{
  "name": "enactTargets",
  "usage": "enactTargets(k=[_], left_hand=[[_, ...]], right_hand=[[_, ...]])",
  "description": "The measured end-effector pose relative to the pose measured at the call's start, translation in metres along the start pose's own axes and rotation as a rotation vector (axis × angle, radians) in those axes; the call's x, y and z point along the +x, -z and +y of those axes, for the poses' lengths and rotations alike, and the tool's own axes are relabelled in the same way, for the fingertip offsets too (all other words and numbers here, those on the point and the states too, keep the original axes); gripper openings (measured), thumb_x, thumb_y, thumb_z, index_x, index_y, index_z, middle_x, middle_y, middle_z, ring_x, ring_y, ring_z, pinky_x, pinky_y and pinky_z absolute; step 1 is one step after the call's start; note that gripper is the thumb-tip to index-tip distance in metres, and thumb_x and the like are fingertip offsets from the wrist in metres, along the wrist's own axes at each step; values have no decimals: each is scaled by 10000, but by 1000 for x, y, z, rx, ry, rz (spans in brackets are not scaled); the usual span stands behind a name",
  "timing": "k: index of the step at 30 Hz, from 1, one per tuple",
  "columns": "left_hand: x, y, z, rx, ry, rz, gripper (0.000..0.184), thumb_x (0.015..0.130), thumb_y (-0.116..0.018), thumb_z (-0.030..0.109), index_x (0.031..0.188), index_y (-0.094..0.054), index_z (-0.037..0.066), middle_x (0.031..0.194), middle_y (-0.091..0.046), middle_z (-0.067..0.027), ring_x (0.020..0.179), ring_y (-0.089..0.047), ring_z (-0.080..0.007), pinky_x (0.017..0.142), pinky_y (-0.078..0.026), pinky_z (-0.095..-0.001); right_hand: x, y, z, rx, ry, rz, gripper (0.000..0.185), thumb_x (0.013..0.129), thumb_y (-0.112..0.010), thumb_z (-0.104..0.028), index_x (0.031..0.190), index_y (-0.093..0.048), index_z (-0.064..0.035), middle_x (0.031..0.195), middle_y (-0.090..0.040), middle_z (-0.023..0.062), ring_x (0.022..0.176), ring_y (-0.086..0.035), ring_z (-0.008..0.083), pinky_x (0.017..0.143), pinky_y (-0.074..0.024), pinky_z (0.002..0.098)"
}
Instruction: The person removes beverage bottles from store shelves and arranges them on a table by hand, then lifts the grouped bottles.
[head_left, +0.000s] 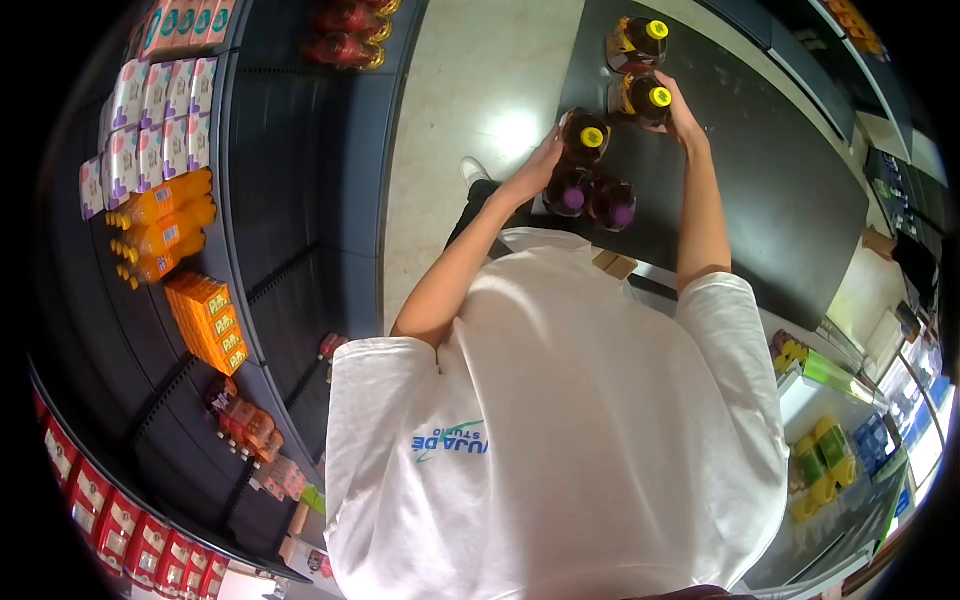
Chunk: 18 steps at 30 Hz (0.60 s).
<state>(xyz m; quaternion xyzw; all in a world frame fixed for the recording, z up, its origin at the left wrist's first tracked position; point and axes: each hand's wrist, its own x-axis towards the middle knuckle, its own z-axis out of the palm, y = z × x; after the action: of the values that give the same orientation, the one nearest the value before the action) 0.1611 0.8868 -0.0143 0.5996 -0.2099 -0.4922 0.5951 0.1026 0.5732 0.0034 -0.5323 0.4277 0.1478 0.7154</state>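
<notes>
Because the bottles are seen from above, their labels are mostly hidden. The right hand (680, 112) is wrapped around a middle yellow-capped bottle (637, 97) over the dark tabletop (765, 165), some of its fingers out of sight. The left hand (535, 172) lies against the side of a nearer yellow-capped bottle (583, 137); its fingertips are hidden, so whether it is closed cannot be told. Two purple-capped bottles (612, 204) crowd in on the body side of that one, and a far yellow-capped bottle (637, 43) stands just beyond the middle one. The white shirt (570, 420) covers the tabletop's near edge and part of a brown box (613, 264). On the left, shelving (285, 190) bears orange bottles (165, 225) and orange cartons (207, 322); the dark rim of the view cuts off its outer end.
</notes>
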Motion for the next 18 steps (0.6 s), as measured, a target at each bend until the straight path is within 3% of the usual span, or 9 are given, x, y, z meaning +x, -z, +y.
enactTargets(k=[1,3,4,5,7,13,18], left_hand=[[1,1,-6,35,27,14,691,1072,-270,480,1569,-121,25,1618,-198,-126,1493,-170,-230,1213,-143,-343],[3,3,-13,46,5,16,684,1072,-277,470,1569,-124,24,1618,-200,-127,1493,-171,-230,1213,-144,-342],[4,3,-14,57,-18,15,678,1073,-285,459,1569,-127,24,1618,-201,-127,1492,-173,-230,1212,-144,-342],[4,3,-15,55,-18,17,678,1073,-285,459,1569,-127,24,1618,-201,-127,1492,-173,-230,1212,-144,-342],[3,3,-16,46,-50,23,700,1075,-277,427,1531,-126,-83,1609,-173,-245,1510,-148,-301,1216,-134,-345],[9,5,-29,78,-44,40,711,1070,-273,444,1525,-145,-88,1603,-183,-258,1510,-150,-313,1216,-133,-349],[4,3,-19,97,-36,41,708,1070,-282,444,1526,-154,-82,1604,-187,-251,1509,-157,-310,1215,-136,-347]], right_hand=[[-5,-4,-1,-1,-2,-2,818,823,-479,-750,1461,-431,-240,1440,-490,92,1271,-499,267,998,-429,486],[-15,-11,-4,-127,50,16,721,815,-501,-710,1356,-535,-235,1339,-557,45,1138,-567,203,932,-461,427],[-13,-12,3,-130,62,-10,609,838,-486,-659,1262,-593,-236,1254,-594,5,1050,-593,158,840,-485,374],[-13,-15,6,-133,61,-12,609,838,-486,-659,1262,-593,-236,1254,-594,5,1050,-593,158,840,-485,374],[-10,-13,20,-116,88,-109,469,942,-417,-526,1245,-597,-217,1261,-570,16,1120,-565,169,874,-500,392],[-40,-21,45,-88,19,-37,460,951,-390,-504,1273,-548,-218,1287,-535,3,1154,-534,177,808,-509,387],[-45,-22,56,-235,43,-16,413,988,-367,-400,1299,-546,-194,1321,-529,13,1214,-514,192,809,-525,390]])
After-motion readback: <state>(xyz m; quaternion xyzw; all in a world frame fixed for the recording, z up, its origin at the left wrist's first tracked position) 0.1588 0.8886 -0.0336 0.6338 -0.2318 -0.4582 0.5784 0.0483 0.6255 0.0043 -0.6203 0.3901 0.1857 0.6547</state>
